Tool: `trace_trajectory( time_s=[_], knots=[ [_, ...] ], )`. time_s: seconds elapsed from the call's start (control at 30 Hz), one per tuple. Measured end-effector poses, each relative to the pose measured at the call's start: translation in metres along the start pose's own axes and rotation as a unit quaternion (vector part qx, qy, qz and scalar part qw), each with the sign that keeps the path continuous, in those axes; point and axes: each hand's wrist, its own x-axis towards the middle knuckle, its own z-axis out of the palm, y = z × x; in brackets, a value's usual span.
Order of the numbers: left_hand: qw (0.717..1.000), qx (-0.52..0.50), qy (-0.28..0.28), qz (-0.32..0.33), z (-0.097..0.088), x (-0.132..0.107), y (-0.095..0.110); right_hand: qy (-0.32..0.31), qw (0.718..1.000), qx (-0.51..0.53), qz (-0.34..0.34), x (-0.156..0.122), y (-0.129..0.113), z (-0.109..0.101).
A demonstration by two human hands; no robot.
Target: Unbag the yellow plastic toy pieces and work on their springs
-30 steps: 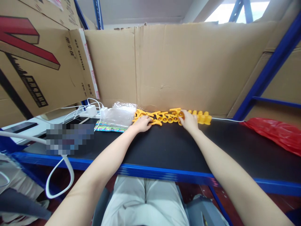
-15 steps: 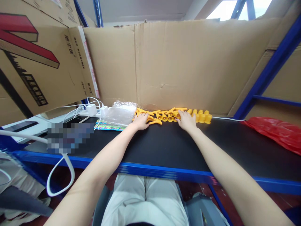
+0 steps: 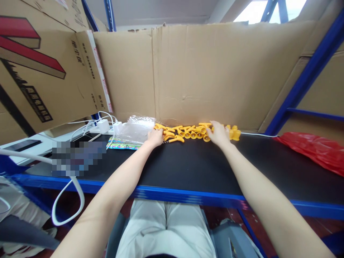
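Observation:
Several yellow plastic pieces lie in a long row at the back of the black table, against the cardboard. My left hand (image 3: 156,137) is at the row's left end, fingers curled against the curved yellow pieces (image 3: 176,138); their tips are partly hidden. Round yellow cups (image 3: 193,135) with open mouths face me in the middle, with branching yellow pieces (image 3: 185,129) above them. My right hand (image 3: 219,134) closes over the row further right, thumb and forefinger on either side of a yellow cup piece. Its palm hides part of the yellow cylinders (image 3: 235,133).
Clear plastic bags (image 3: 135,130) with a colourful strip lie left of the row. White cables and plugs (image 3: 103,125) sit beyond them. A red plastic bag (image 3: 313,150) rests at the right. Tall cardboard (image 3: 215,75) walls the back, and a blue metal edge (image 3: 188,195) runs along the front.
My right hand has slid right along the row, uncovering another yellow cup. My left hand has drawn slightly left, its fingers now more curled, showing more of the curved pieces.

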Motion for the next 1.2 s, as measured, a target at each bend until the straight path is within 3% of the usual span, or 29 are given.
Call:
trace_trajectory(
  time_s=[0.13, 0.27, 0.33, 0.43, 0.57, 0.73, 0.9, 1.07, 1.2],
  knots=[
    [0.999, -0.005, 0.029, 0.014, -0.001, 0.002, 0.000, 0.094, 0.992, 0.021, 0.086, 0.008, 0.022, -0.015],
    [0.997, 0.024, 0.066, 0.016, -0.009, 0.001, 0.004, 0.158, 0.964, 0.038, 0.213, 0.007, 0.052, -0.029],
    [0.994, 0.015, 0.107, 0.017, -0.014, 0.001, 0.006, 0.174, 0.942, 0.057, 0.280, 0.003, 0.066, -0.032],
    [0.979, -0.044, 0.197, 0.025, -0.022, 0.000, 0.011, 0.149, 0.927, 0.080, 0.333, -0.005, 0.084, -0.029],
    [0.950, -0.172, 0.258, 0.030, -0.030, -0.001, 0.024, 0.081, 0.939, 0.079, 0.324, -0.014, 0.102, -0.011],
    [0.924, -0.309, 0.227, 0.011, -0.026, -0.003, 0.037, 0.041, 0.955, 0.069, 0.287, -0.016, 0.115, 0.005],
    [0.907, -0.388, 0.163, 0.012, -0.015, 0.001, 0.034, 0.023, 0.982, -0.002, 0.187, -0.013, 0.104, 0.006],
    [0.914, -0.402, 0.053, 0.017, -0.011, 0.001, 0.034, -0.071, 0.988, -0.078, 0.111, -0.009, 0.084, 0.005],
    [0.952, -0.289, 0.060, 0.084, -0.011, -0.001, 0.034, -0.102, 0.980, -0.124, 0.120, -0.002, 0.072, -0.001]
  ],
)
